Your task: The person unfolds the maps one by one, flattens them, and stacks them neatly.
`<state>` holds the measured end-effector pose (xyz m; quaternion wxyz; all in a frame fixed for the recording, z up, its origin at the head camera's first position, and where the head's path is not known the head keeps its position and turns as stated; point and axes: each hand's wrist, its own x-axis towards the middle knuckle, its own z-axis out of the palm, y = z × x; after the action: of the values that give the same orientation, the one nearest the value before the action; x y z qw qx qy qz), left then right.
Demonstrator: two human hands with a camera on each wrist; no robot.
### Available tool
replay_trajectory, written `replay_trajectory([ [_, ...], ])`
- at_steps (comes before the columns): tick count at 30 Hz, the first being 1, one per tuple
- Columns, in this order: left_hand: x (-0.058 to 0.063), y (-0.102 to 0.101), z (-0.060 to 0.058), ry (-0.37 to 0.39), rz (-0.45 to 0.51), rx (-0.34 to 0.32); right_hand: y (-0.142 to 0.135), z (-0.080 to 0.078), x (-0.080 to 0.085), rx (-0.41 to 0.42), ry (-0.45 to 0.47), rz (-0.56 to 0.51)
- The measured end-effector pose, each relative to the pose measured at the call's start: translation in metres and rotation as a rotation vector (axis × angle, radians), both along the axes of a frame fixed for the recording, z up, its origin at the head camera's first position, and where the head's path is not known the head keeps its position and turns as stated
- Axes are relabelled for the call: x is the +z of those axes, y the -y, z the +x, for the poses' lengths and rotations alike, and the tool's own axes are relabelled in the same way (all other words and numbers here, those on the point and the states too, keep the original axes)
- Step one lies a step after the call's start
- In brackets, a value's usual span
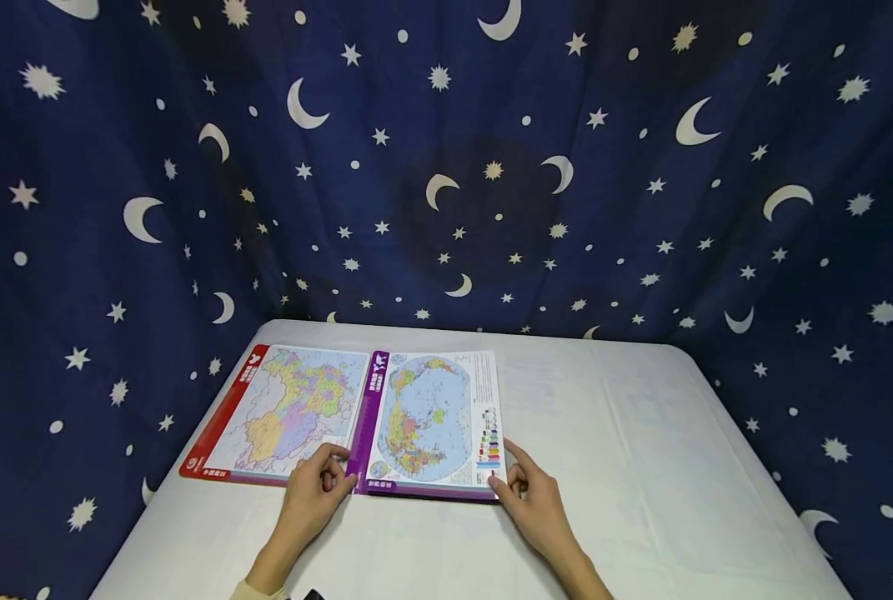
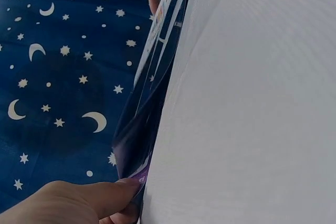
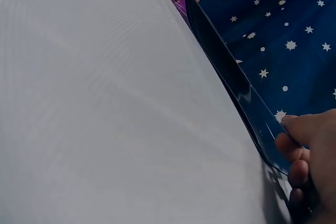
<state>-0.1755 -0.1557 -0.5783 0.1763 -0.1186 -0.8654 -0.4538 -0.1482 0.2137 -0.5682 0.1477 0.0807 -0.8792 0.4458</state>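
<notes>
A world map [image 1: 433, 417] with a purple border lies face up at the near middle of the table. To its left is a second map [image 1: 288, 408] with a red border, its right side overlapped by the purple strip. My left hand [image 1: 314, 490] pinches the purple strip at the near left corner of the world map, thumb on top. At the near right corner my right hand [image 1: 530, 498] grips the world map between thumb and fingers. In the right wrist view the map's dark edge [image 3: 228, 66] stands slightly up from the table near the right hand [image 3: 310, 150].
A white cloth covers the table [image 1: 641, 467], which stretches on to the right of the maps. Dark blue curtains [image 1: 491, 233] with moons and stars hang behind and on both sides. A small black object [image 1: 313, 595] shows by my left wrist.
</notes>
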Motion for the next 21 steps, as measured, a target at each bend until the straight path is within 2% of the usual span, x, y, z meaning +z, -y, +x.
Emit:
replay_trajectory([
  [8,-0.001,0.000,0.000,0.001,0.000,0.006,-0.002,0.002,0.001,-0.050,0.047,-0.101],
  [21,-0.004,0.000,0.000,-0.007,-0.005,0.010,-0.018,0.004,0.001,-0.166,-0.049,-0.142],
])
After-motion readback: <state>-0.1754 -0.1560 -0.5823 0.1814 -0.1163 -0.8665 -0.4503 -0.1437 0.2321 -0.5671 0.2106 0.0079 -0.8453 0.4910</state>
